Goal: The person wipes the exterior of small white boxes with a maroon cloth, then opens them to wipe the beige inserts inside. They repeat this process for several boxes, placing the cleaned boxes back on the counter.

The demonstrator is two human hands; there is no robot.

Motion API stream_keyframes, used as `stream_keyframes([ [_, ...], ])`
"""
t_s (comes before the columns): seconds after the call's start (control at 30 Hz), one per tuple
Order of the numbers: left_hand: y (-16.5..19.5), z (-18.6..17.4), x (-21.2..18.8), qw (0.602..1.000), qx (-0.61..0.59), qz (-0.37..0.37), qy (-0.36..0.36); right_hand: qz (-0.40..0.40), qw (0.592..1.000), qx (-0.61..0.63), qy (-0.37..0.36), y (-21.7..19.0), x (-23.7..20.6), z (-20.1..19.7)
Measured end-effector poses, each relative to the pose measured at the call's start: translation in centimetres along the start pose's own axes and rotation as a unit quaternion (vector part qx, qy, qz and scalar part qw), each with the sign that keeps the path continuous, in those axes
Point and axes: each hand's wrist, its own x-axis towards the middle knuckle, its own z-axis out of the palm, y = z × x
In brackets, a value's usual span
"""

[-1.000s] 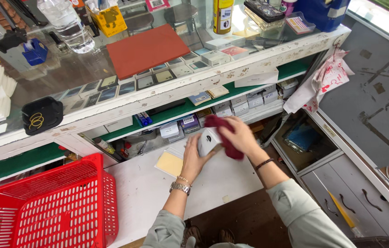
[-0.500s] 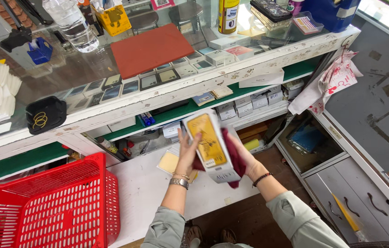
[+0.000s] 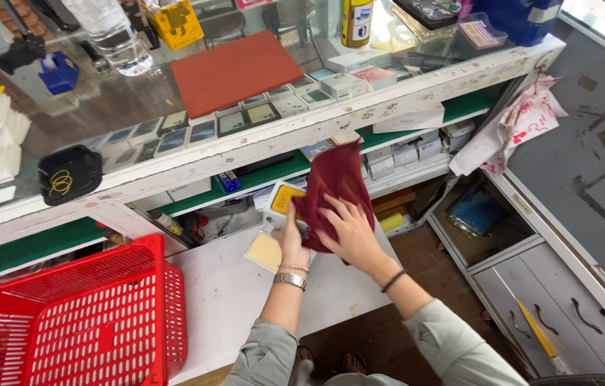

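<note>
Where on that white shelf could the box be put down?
Bare white shelf lies between the red basket and the left hand, below the yellow pad. The right hand presses a maroon cloth on the box. The glass counter is crowded.

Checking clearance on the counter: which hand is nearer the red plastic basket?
Left. The left hand holds a small white-and-yellow box just right of the red plastic basket; the right hand, farther right, presses a maroon cloth.

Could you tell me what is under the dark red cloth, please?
The cloth drapes over a white and yellow box held by the left hand. The right hand presses the cloth on it. Most of the box is covered.
</note>
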Motion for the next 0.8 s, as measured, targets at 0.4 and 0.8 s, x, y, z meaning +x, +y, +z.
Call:
stream_keyframes([
  [0.4, 10.4, -15.0, 4.1, 0.908, 0.379, 0.162, 0.069, 0.347, 0.928, 0.134, -0.001, 6.5, -3.1, 0.7],
  [0.8, 10.7, -19.0, 3.4, 0.610, 0.652, 0.413, 0.181, 0.176, 0.919, -0.240, -0.258, 3.7, -3.4, 10.5],
])
